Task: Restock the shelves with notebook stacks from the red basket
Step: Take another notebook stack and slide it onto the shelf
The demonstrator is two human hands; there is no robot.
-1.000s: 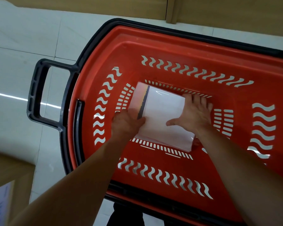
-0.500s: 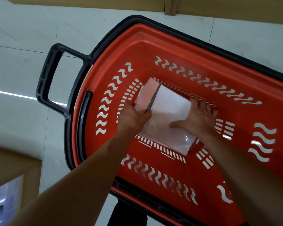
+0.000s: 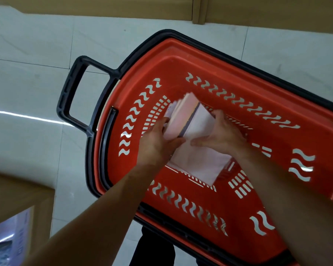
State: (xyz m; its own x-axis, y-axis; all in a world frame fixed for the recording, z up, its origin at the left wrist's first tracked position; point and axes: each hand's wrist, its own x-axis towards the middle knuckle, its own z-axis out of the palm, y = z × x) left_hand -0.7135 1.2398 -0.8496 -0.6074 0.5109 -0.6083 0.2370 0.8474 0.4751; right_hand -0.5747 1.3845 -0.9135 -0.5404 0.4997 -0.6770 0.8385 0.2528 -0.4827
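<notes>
The notebook stack (image 3: 183,120) sits in the middle of the red basket (image 3: 288,104), over its slotted floor. It is a thick rectangular block with pale, glossy covers, pinkish page edges and one dark stripe along the spine. Its end toward the basket's black handle (image 3: 69,96) is tilted up and fanned slightly. A flat pale part lies lower, beneath the wrists; whether it belongs to the same bundle cannot be told.

The left hand (image 3: 158,144) grips the stack's handle-side corner, fingers curled under it. The right hand (image 3: 219,135) clasps the opposite edge, fingers pressed together over the side and thumb stretched across the top.

The basket is moulded plastic with wavy cut-outs and a black rim (image 3: 90,162), standing on smooth grey floor tiles (image 3: 27,83).
</notes>
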